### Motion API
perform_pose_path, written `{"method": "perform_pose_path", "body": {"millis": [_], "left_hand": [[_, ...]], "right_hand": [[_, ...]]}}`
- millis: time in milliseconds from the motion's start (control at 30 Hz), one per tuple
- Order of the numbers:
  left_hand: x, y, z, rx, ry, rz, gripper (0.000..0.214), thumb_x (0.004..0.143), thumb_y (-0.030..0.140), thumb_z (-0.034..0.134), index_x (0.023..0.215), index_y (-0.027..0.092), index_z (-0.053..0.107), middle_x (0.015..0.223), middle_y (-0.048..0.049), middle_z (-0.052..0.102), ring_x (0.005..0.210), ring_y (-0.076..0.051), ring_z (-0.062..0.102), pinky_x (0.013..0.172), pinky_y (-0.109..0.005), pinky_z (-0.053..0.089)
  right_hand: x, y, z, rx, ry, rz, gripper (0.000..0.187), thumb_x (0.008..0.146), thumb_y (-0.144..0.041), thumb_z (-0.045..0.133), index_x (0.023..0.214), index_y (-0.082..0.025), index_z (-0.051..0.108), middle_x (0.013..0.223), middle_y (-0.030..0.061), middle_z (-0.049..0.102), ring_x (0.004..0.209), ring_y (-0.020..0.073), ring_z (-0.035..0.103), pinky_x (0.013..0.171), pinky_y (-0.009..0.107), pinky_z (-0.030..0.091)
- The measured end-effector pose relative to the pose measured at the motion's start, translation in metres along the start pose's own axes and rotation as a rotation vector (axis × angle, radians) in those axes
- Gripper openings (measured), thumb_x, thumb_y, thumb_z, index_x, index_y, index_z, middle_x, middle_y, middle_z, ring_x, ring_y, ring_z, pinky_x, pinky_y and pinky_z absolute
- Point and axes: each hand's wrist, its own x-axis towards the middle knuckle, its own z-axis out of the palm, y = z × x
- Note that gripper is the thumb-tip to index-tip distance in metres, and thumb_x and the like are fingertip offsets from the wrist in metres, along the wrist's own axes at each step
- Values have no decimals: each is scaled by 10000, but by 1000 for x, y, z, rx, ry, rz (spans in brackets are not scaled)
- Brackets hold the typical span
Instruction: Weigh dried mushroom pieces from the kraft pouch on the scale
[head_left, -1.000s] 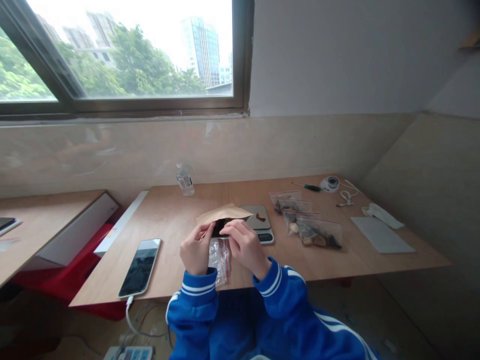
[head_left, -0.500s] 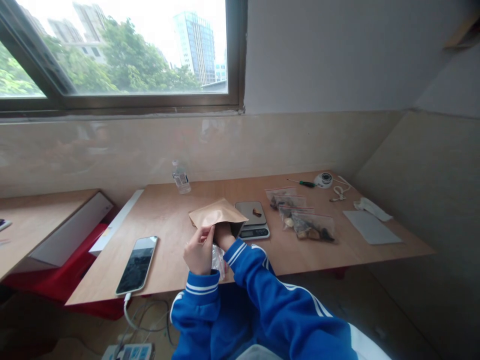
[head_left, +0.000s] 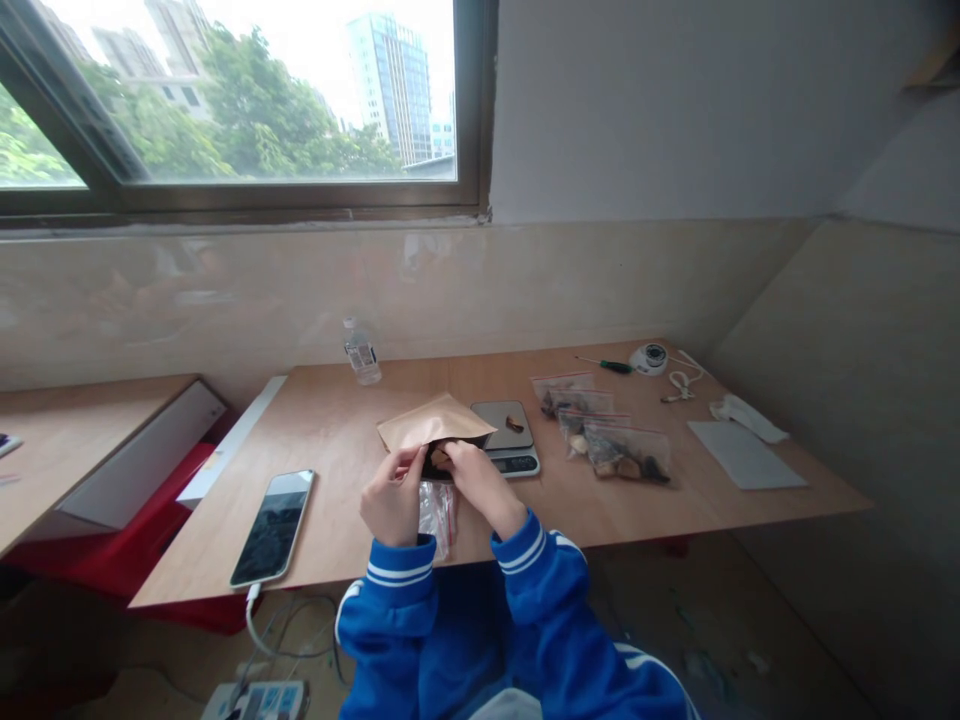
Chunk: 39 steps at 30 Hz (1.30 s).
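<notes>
The left hand (head_left: pixel 391 503) pinches the near edge of a brown paper pouch (head_left: pixel 433 424) between thumb and fingers, holding its dark mouth open just above the table (head_left: pixel 337 430), while the right hand (head_left: pixel 474 478) has its curled fingertips at that mouth, touching the pouch; whether they grip anything inside is hidden. Below both hands lies a small clear zip bag (head_left: pixel 437 512), a kitchen scale (head_left: pixel 505 438) sits just beyond the right hand with filled zip bags (head_left: pixel 611 440) farther right, and a phone (head_left: pixel 274 527) lies to the left of the left hand.
</notes>
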Motion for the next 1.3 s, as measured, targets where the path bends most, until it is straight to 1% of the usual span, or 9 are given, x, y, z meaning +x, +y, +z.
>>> {"method": "perform_pose_path", "body": {"millis": [200, 267, 367, 600, 800, 933, 1133, 1233, 1300], "left_hand": [[13, 10, -4, 56, 27, -93, 211, 732, 466, 643, 776, 276, 724, 664, 26, 688, 671, -149, 652, 599, -227, 407], [21, 13, -5, 79, 52, -99, 214, 737, 467, 639, 778, 274, 722, 684, 24, 691, 684, -152, 652, 600, -231, 399], [32, 14, -6, 100, 102, -95, 221, 741, 470, 633, 787, 272, 719, 704, 20, 695, 700, -162, 653, 605, -240, 394], [37, 12, -5, 95, 138, -60, 223, 735, 469, 635, 781, 268, 719, 689, 21, 689, 693, -166, 655, 620, -247, 405], [37, 11, -7, 84, 117, -68, 243, 731, 484, 632, 767, 258, 715, 669, 21, 678, 673, -163, 651, 618, -246, 409], [37, 12, -7, 88, 122, -57, 246, 732, 488, 628, 762, 259, 712, 670, 25, 676, 670, -162, 651, 619, -247, 408], [36, 9, -5, 82, 120, -51, 250, 729, 496, 631, 760, 261, 711, 670, 26, 676, 675, -159, 654, 625, -243, 407], [34, 8, -5, 83, 102, -57, 252, 730, 499, 629, 760, 262, 709, 676, 24, 678, 677, -159, 653, 621, -243, 404], [33, 9, -4, 87, 86, -76, 253, 729, 502, 628, 761, 264, 708, 684, 22, 681, 687, -162, 653, 617, -243, 401]], "right_hand": [[-20, -2, -43, 688, 169, 46, 87, 837, -237, 570, 857, -192, 643, 988, 46, 692, 942, 185, 641, 839, 316, 501], [-26, 10, -54, 874, 237, 93, 136, 807, -318, 625, 859, -193, 641, 1005, 52, 694, 929, 192, 646, 809, 325, 520], [-30, 38, -61, 958, 346, 180, 223, 772, -387, 666, 870, -188, 636, 954, 56, 706, 811, 176, 656, 735, 316, 536], [1, 106, -27, 840, 443, 294, 342, 683, -470, 689, 835, -171, 620, 863, 68, 699, 787, 194, 652, 698, 320, 537], [6, 134, -1, 538, 430, 304, 334, 744, -411, 599, 973, -168, 612, 939, 90, 673, 875, 221, 635, 731, 347, 525], [-13, 141, 0, 197, 528, 293, 210, 771, -327, 548, 863, -153, 621, 931, 121, 633, 906, 247, 597, 817, 404, 490], [-19, 147, -2, 56, 538, 400, 376, 755, -243, 556, 1117, -149, 527, 948, 112, 620, 886, 247, 593, 803, 420, 493], [-20, 132, -7, -96, 616, 327, 351, 775, -232, 552, 1113, -142, 529, 1056, 154, 573, 1023, 285, 536, 893, 489, 439], [-24, 106, -13, -116, 695, 248, 286, 820, -231, 515, 1093, -153, 542, 1096, 159, 545, 1080, 284, 500, 925, 502, 415]]}}
